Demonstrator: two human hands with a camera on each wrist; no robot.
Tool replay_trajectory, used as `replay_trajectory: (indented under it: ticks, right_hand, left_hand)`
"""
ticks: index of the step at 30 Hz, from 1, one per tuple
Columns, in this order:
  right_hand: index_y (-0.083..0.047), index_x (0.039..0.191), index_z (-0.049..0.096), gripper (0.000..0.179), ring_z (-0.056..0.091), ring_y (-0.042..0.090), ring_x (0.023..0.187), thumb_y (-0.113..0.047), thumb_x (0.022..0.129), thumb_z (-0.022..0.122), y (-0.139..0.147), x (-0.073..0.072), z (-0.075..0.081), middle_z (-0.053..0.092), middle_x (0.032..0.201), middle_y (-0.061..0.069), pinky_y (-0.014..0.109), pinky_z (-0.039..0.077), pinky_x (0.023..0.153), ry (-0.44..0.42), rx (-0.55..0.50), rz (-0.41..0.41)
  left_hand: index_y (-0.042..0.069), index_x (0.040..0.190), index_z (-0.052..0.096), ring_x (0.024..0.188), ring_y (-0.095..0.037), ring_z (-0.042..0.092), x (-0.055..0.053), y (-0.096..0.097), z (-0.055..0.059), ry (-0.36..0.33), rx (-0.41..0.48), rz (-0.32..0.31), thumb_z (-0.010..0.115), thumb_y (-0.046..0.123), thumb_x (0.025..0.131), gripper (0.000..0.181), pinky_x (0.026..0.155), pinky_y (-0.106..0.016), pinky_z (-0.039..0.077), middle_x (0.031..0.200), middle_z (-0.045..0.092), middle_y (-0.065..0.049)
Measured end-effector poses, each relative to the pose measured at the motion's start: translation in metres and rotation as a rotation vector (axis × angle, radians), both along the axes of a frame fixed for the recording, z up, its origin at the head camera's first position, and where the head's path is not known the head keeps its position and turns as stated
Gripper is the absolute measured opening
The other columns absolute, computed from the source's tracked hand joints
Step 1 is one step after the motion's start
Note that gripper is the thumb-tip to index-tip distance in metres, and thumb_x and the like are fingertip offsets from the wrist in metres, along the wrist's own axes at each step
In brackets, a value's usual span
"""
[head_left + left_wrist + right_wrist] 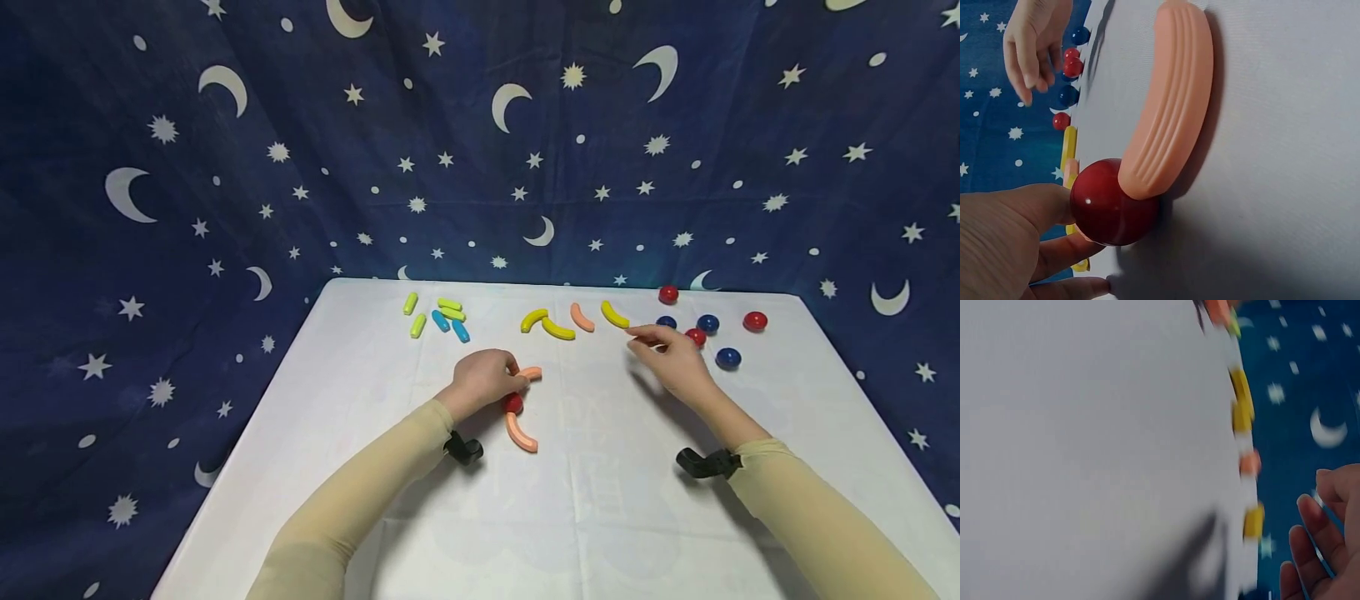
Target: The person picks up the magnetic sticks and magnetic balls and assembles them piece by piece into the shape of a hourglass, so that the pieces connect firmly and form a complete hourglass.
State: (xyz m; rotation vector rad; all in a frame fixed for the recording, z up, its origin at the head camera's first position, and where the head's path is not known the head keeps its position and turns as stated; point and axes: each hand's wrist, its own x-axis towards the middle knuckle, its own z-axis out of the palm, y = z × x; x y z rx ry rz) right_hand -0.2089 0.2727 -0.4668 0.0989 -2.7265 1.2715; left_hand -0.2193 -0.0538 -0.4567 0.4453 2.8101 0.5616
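My left hand (483, 383) pinches a curved salmon-coloured piece (531, 373) between thumb and fingers, left of the table's middle. Just below the fingertips sits a shiny red ball (1113, 203), with the left thumb right at its side in the left wrist view. A second curved salmon piece (1175, 94), grooved along its length, meets the ball at one end and lies toward the front. Over on the right, my right hand (675, 362) hovers above the table with loosely bent fingers and nothing between them. Its fingertips are close to a yellow curved piece (615, 314).
Farther back lie two more yellow curved pieces (558, 329) and a salmon one (582, 317). Several lime sticks (417, 324) and two blue sticks (461, 331) are at back left. Red balls (755, 321) and blue balls (728, 358) stand beyond the right hand. A starry cloth (450, 125) hangs behind.
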Motion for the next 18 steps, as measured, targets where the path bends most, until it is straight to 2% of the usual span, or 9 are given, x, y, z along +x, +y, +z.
replay_trajectory:
  ticks: [3,8,12,15,18]
  right_hand:
    - [-0.005,0.132,0.067,0.043,0.055,0.021,0.101,-0.036,0.103,0.062,0.026,0.002,0.006,0.067,0.117,0.015,0.026,0.044,0.081,-0.009,-0.013,-0.098]
    - [-0.003,0.135,0.064,0.047,0.053,0.007,0.093,-0.037,0.103,0.06,0.066,0.002,0.008,0.064,0.117,0.014,0.015,0.043,0.071,-0.016,-0.028,-0.244]
    - [-0.003,0.138,0.062,0.05,0.048,-0.003,0.088,-0.039,0.103,0.058,0.095,-0.001,0.006,0.061,0.108,-0.004,0.012,0.041,0.071,-0.024,-0.039,-0.374]
    - [-0.003,0.14,0.061,0.051,0.047,-0.005,0.087,-0.037,0.102,0.059,0.115,-0.002,0.005,0.055,0.099,-0.018,0.011,0.04,0.071,-0.044,-0.11,-0.473]
    - [-0.004,0.144,0.057,0.053,0.047,-0.002,0.085,-0.036,0.102,0.059,0.133,-0.004,0.003,0.051,0.097,-0.019,0.009,0.041,0.067,-0.093,-0.164,-0.563]
  left_hand:
    - [0.021,0.091,0.074,0.067,-0.011,0.057,-0.001,-0.001,0.0,0.0,0.001,0.001,0.071,0.045,0.093,0.024,0.06,-0.03,0.044,0.069,0.063,0.01]
    - [0.021,0.089,0.074,0.066,-0.011,0.057,-0.001,-0.002,-0.001,-0.003,0.015,-0.002,0.071,0.045,0.093,0.024,0.06,-0.031,0.044,0.067,0.063,0.01]
    - [0.021,0.088,0.073,0.066,-0.011,0.057,-0.002,-0.003,-0.002,0.004,0.021,-0.008,0.07,0.045,0.094,0.025,0.06,-0.03,0.044,0.067,0.063,0.011]
    - [0.021,0.088,0.074,0.065,-0.01,0.057,-0.002,-0.003,-0.003,0.008,0.027,-0.008,0.07,0.044,0.094,0.024,0.059,-0.03,0.044,0.067,0.063,0.011]
    - [0.022,0.089,0.074,0.064,-0.01,0.057,-0.002,-0.004,-0.003,0.005,0.037,-0.007,0.07,0.043,0.094,0.023,0.059,-0.03,0.044,0.067,0.063,0.011]
